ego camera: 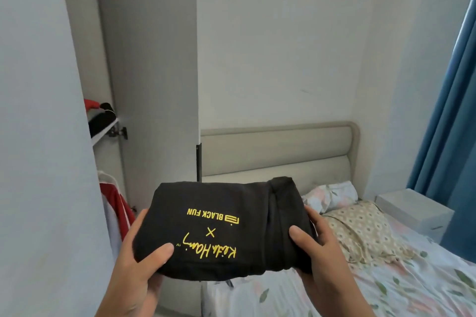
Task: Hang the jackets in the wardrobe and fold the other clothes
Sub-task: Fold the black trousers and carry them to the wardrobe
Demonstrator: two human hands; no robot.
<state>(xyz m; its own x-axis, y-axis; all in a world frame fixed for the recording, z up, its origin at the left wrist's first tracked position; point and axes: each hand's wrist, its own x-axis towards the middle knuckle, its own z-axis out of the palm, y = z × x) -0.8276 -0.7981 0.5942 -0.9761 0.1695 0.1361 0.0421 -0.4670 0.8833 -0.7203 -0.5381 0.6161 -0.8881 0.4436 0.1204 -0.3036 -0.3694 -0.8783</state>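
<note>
Gripping a folded black garment [219, 229] from either end, the left hand [136, 262] and right hand [316, 255] each close a thumb on top with fingers beneath, holding it in the air above the edge of the bed [386, 288] and facing the open wardrobe [108, 85]. It looks soft, light and prone to unfolding, so I judge that supporting both ends from below suits it best. Its yellow print, upside down to the camera, reads "BLACK FUN", an "×" and a cursive signature I cannot read with certainty; further off, a wardrobe shelf [103, 134] bears dark and red clothes.
</note>
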